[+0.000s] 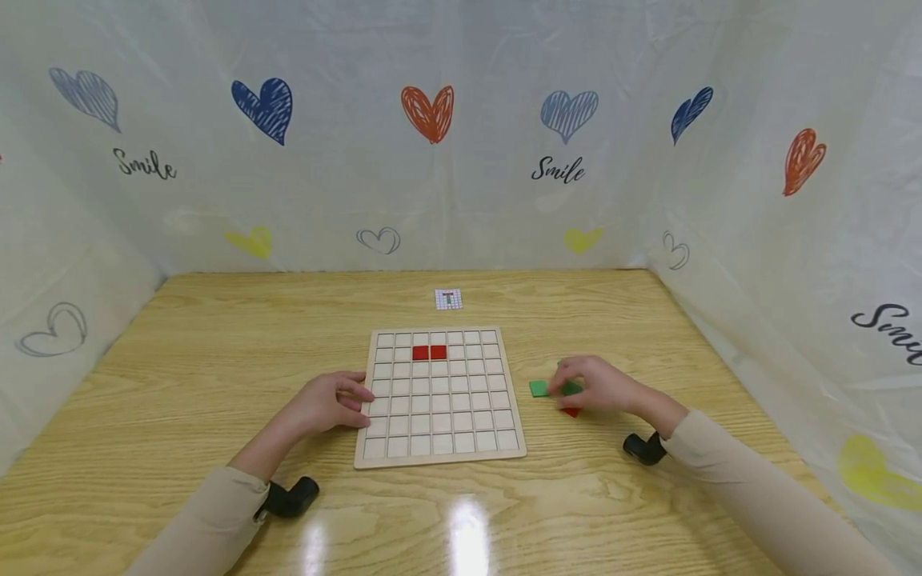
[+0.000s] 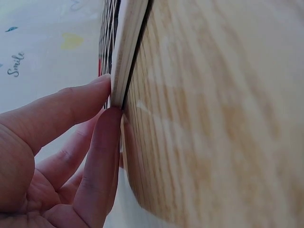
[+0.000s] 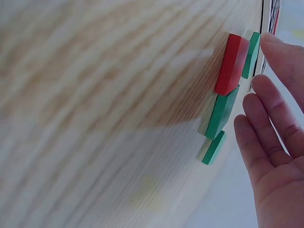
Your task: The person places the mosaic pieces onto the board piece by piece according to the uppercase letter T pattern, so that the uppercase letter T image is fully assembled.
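Hands apart now: the left hand (image 1: 324, 404) rests its fingertips on the left edge of the board (image 1: 439, 420), a light touch, nothing clenched, while the right hand (image 1: 598, 384), slightly blurred, hovers over loose pieces right of centre, fingers relaxed and parted. And look at the right wrist view, nothing sits between its thumb and fingers!

That gridded board lies flat in the middle of the head frame, two red tiles (image 1: 421, 353) side by side in its second row from the top, third and fourth cells from the left. Off to its right, under the hand, a loose red tile (image 3: 231, 64) and three green tiles (image 3: 222, 114) lie close together, one green farther left, toward the board.

Up beyond the board sits a small card (image 1: 448, 300), a red and green T on its grid. Everything is on the wood-grained worktop (image 1: 238, 344); beige sleeves (image 1: 209, 520) come in from the lower corners, and a white cloth (image 1: 490, 200) with hearts and "Smile" fills the top.
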The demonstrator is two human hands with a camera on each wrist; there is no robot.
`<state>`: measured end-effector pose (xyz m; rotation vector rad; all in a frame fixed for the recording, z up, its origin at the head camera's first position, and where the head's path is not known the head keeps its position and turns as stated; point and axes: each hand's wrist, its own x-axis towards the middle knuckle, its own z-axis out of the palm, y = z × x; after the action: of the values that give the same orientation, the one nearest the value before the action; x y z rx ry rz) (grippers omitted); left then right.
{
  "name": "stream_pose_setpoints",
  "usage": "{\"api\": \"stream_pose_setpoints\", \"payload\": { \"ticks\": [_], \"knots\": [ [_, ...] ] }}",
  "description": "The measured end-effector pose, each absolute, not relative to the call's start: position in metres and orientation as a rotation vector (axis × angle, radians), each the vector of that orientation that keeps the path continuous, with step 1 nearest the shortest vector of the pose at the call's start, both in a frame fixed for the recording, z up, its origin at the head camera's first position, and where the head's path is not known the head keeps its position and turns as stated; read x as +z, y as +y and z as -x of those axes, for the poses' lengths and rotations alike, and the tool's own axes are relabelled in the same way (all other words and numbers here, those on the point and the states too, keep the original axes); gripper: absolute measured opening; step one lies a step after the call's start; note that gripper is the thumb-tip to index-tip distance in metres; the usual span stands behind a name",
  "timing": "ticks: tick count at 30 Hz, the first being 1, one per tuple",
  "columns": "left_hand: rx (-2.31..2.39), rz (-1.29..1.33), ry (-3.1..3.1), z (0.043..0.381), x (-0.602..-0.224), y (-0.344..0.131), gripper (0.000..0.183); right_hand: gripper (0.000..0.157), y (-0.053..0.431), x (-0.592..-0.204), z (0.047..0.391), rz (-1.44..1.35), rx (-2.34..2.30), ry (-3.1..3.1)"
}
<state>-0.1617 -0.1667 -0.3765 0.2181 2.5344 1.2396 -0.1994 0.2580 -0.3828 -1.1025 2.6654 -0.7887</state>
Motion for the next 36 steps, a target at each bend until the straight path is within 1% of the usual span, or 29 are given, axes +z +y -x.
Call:
{"api": "stream_pose_setpoints", "payload": {
  "ticks": [17,24,36],
  "knots": [
    [1.220,-0.205,2.541,0.162,-0.377,-0.167,0.031,0.015,0.270,-0.384,0.186,1.066,-0.784,2.684],
    [1.228,-0.196,2.534,0.162,-0.378,-0.168,0.032,0.016,0.274,-0.384,0.181,1.102,-0.775,2.701],
    [1.215,-0.197,2.535,0.162,-0.378,-0.167,0.032,0.020,0.274,-0.385,0.182,1.074,-0.870,2.624]
  ]
}}
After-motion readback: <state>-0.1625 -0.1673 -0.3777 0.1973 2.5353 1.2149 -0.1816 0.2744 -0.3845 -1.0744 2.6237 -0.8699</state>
